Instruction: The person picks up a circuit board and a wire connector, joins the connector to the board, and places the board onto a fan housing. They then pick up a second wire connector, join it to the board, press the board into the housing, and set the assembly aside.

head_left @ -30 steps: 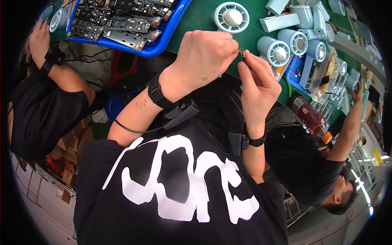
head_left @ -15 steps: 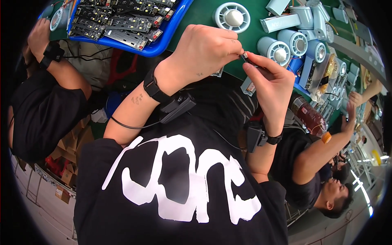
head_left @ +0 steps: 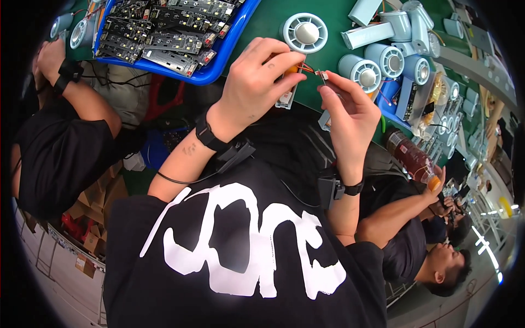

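Between the fingertips of my left hand [head_left: 254, 82] run thin red wires [head_left: 307, 68]. Something orange shows between that thumb and forefinger, mostly hidden. The wires reach toward a small white connector [head_left: 324, 75] on a dark piece that looks like the end of a circuit board. My right hand [head_left: 353, 112] pinches this piece between thumb and forefinger; the palm hides the rest. Just beyond the left fingertips, a pale blue round fan housing [head_left: 304, 34] lies on the green table [head_left: 328, 49]. A pale part with a metallic edge [head_left: 285, 99] shows below the left hand.
A blue tray [head_left: 210, 74] at the far left holds many circuit boards [head_left: 175, 41]. More pale blue fan housings [head_left: 359, 72] and handles [head_left: 367, 36] crowd the right. A dark drink bottle [head_left: 411, 156] stands near a co-worker's arm [head_left: 402, 205]; another co-worker sits left.
My left fingertips have come away from the right ones and spread somewhat, so the red wires now show between the hands. The co-worker's arm at right has moved down beside the bottle.
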A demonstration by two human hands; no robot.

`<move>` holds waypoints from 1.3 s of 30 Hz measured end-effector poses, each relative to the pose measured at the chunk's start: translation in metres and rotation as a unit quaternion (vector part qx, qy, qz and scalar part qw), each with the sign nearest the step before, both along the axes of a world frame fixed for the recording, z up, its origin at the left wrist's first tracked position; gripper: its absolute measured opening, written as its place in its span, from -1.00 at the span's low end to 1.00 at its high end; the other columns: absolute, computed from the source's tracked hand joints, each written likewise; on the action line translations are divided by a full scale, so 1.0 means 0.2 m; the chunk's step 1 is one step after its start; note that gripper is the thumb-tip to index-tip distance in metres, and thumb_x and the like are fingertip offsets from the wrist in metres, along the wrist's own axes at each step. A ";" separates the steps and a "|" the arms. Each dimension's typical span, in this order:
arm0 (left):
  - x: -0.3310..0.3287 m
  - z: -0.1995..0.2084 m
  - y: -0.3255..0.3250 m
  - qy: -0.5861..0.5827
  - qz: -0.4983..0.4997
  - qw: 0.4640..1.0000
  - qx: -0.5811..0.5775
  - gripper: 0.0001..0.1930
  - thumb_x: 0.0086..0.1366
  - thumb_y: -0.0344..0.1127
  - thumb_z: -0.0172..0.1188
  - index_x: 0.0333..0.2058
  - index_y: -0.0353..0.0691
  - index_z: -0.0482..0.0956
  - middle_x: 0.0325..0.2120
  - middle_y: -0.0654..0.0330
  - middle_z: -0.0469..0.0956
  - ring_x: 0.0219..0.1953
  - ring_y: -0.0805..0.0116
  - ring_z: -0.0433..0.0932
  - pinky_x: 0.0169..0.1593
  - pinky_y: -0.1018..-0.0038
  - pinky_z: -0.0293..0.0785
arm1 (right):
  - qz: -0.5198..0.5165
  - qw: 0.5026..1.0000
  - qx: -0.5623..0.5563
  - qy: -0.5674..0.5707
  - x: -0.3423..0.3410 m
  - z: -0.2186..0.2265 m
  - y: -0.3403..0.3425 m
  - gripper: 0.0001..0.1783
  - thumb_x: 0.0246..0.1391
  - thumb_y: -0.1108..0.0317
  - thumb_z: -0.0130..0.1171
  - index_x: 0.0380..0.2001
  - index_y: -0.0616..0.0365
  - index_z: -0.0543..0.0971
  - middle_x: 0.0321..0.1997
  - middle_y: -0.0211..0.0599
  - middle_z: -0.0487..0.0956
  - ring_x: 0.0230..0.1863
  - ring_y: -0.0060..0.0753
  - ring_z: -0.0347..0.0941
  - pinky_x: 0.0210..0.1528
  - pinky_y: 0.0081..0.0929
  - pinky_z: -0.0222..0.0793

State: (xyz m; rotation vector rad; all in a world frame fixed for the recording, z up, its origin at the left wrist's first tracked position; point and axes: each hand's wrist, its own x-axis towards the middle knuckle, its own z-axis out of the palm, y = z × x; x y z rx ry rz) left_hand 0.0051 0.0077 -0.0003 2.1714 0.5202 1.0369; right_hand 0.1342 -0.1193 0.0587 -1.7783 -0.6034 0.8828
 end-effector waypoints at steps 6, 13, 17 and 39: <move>0.01 0.00 -0.03 -0.014 0.016 1.000 0.014 -0.72 0.06 -0.48 0.45 -0.19 -0.20 0.74 -0.34 0.21 0.56 -0.33 0.26 0.55 -0.37 0.41 0.47 | -0.013 0.997 0.065 0.026 -0.01 -0.02 0.01 -0.71 0.17 0.62 0.29 -0.02 0.38 0.64 -0.15 -0.28 0.69 -0.20 -0.62 0.59 -0.18 -0.69 0.49; -0.02 0.05 0.09 0.107 -0.062 0.985 -0.118 -0.89 0.09 -0.48 0.40 -0.36 -0.23 0.73 -0.40 0.19 0.60 -0.32 0.21 0.57 -0.27 0.41 0.54 | 0.069 0.994 0.059 -0.053 0.07 -0.03 0.03 -0.69 0.14 0.65 0.28 -0.01 0.39 0.64 -0.09 -0.26 0.68 -0.11 -0.57 0.60 -0.09 -0.65 0.51; 0.01 0.05 0.13 0.091 -0.091 0.986 -0.103 -0.88 0.09 -0.49 0.37 -0.35 -0.24 0.72 -0.46 0.20 0.58 -0.36 0.23 0.58 -0.30 0.43 0.54 | 0.138 0.982 0.055 -0.118 0.09 -0.01 0.05 -0.68 0.12 0.68 0.28 -0.02 0.39 0.64 -0.06 -0.25 0.68 -0.05 -0.53 0.60 -0.02 -0.62 0.52; 0.05 -0.06 -0.02 -0.020 0.076 0.997 -0.011 -0.77 0.01 -0.56 0.43 -0.31 -0.19 0.71 -0.37 0.20 0.57 -0.35 0.22 0.60 -0.33 0.39 0.54 | -0.023 0.994 0.071 0.085 -0.05 -0.08 0.06 -0.73 0.20 0.60 0.25 -0.02 0.40 0.61 -0.15 -0.29 0.67 -0.24 -0.67 0.54 -0.32 -0.69 0.36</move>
